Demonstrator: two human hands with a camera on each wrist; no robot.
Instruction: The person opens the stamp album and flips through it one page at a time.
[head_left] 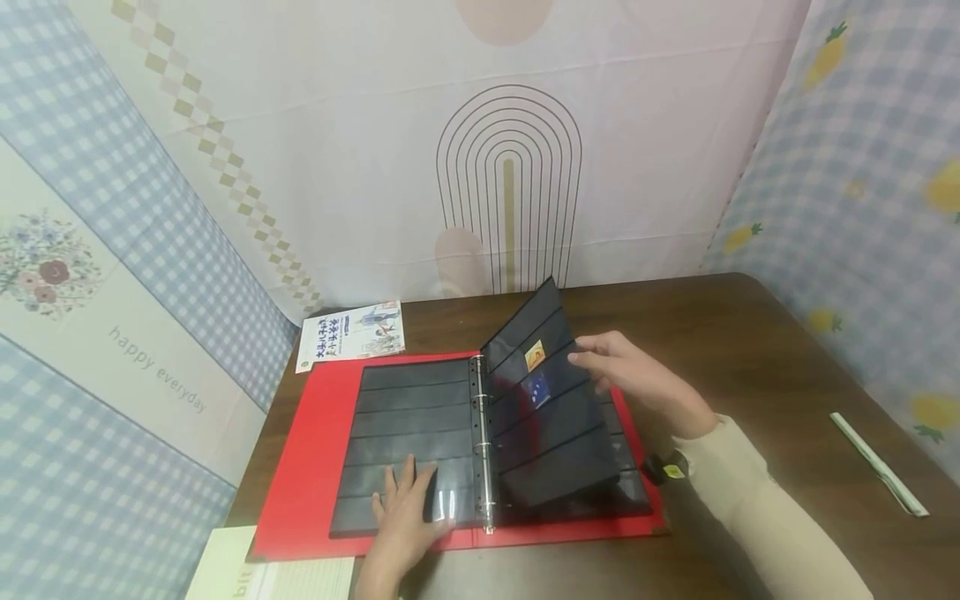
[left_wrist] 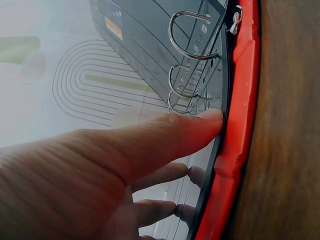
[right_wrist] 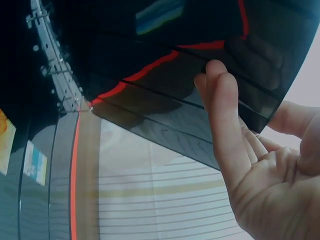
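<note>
A red ring binder (head_left: 300, 467), its metal rings (head_left: 483, 446) in the middle, lies open with black stock pages. My left hand (head_left: 405, 521) rests with spread fingers on the lower part of the left page (head_left: 412, 408). In the left wrist view its thumb (left_wrist: 175, 135) presses near the page's bottom edge, beside the rings. My right hand (head_left: 618, 367) holds the outer edge of a raised, tilted black page (head_left: 555, 442) between thumb and fingers (right_wrist: 225, 110). A yellow stamp-like piece (head_left: 535, 356) and a blue one (head_left: 539, 389) show on that page.
A white booklet with drawn figures (head_left: 360, 333) lies behind the binder's left corner. Pale paper (head_left: 300, 579) shows under its lower left. A thin white-and-green strip (head_left: 877, 462) lies on the right of the brown table (head_left: 750, 350). Patterned cloth hangs around the table.
</note>
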